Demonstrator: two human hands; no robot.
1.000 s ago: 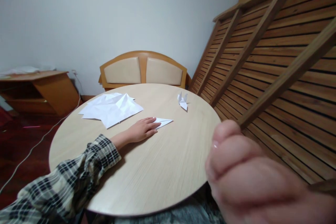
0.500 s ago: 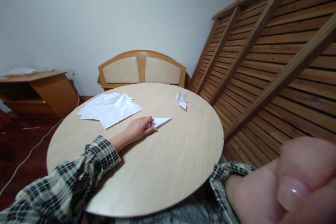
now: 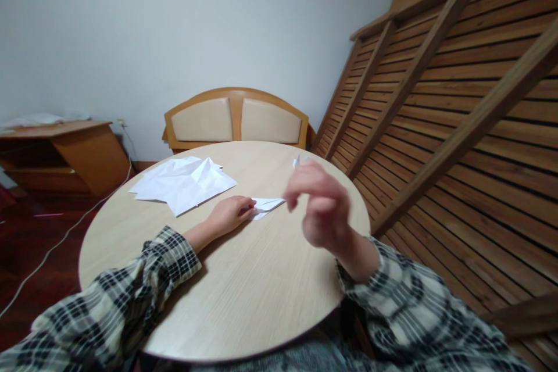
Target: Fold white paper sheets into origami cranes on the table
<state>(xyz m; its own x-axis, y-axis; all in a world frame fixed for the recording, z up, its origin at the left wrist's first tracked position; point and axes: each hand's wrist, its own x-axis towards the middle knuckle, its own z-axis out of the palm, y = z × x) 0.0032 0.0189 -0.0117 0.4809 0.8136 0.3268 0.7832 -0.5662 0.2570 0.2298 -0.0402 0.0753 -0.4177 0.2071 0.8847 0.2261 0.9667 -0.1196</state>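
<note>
Well, closest to the person lies the black-and-cream plaid cloth of two long sleeves point(image 3: 405, 302), the right one crossing the rim of a round, pale, wood-grained bench point(image 3: 261, 290). Out of that cuff comes the right hand point(image 3: 320, 203), blurred, seemingly raised over the bench top; its grip is loosely curled with a gap between fingers and thumb, and from where I stand I make out nothing held in it. The left hand point(image 3: 229, 213) rests on the bench, its grip pinched closed on one end of a slim, pointed piece of folded white paper point(image 3: 267, 204). That piece sits near the middle of the bench, its tip aimed towards the right hand, its layers slightly parted.

Farther across, a heap of larger, creased white paper sheets point(image 3: 185, 183) spreads on the left. Over on the right, the upright tip of a small white folded-paper figure point(image 3: 296, 161) peeks past the right hand, which hides the rest.

Alongside leans a tall brown wooden slatted panel point(image 3: 418, 122). Opposite, a thin white cord point(image 3: 66, 237) crosses the dark red floor point(image 3: 26, 238) near an orange-brown wooden cabinet point(image 3: 89, 154). Behind the bench, an arched wooden headboard with cream padding point(image 3: 236, 119) stands before a pale bluish wall point(image 3: 209, 23).
</note>
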